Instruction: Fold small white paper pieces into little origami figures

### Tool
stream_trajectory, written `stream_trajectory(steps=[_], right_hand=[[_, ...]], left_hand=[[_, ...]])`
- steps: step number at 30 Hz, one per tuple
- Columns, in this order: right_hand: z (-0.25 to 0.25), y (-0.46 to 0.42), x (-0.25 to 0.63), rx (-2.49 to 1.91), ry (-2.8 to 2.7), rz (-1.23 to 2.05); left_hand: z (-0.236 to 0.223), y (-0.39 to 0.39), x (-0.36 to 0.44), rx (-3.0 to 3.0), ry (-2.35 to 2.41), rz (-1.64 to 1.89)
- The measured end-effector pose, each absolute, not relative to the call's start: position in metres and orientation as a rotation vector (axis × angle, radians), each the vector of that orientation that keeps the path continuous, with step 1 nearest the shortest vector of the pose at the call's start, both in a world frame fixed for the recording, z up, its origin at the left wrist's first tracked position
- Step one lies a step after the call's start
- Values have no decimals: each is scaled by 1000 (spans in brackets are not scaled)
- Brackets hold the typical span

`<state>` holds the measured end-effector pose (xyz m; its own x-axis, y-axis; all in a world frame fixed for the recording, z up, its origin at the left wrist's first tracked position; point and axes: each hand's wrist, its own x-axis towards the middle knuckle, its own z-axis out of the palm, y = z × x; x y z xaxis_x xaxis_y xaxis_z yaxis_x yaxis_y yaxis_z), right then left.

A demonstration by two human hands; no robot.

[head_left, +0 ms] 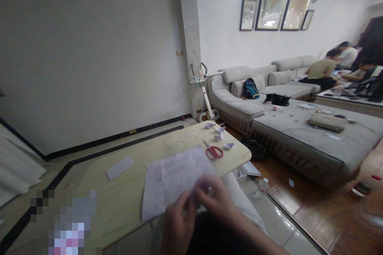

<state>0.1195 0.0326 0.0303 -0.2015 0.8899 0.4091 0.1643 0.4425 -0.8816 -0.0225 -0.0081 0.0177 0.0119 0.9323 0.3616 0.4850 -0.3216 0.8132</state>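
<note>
My left hand (181, 213) and my right hand (214, 195) meet over the near edge of the pale yellow table (119, 211). Their fingertips are pinched close together, and motion blur hides whatever lies between them. Just beyond my hands a large creased sheet of paper (173, 177) with faint printing lies flat. A pair of scissors (214, 152) with red handles rests by its far right corner, blades slightly apart. Several small folded paper pieces (218, 137) stand past the scissors. A white paper strip (120, 168) is off to the left.
Thin paper scraps (182, 142) lie toward the table's far side. On the right are a grey sofa (293, 143), a plastic bottle (263, 187) on the floor and a white exercise machine (206, 93). Several people sit at the far right. A blurred-out patch covers the lower left.
</note>
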Motion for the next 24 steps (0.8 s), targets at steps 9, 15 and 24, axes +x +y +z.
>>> stream_trajectory(steps=[9, 15, 24], right_hand=[[29, 32, 124, -894, -1696, 846], [31, 30, 126, -887, -1726, 846], [29, 33, 127, -881, -1766, 837]], left_hand=[[20, -10, -21, 1865, 1435, 1240], [23, -12, -20, 1842, 1431, 1178], [25, -11, -25, 1930, 1415, 1174]])
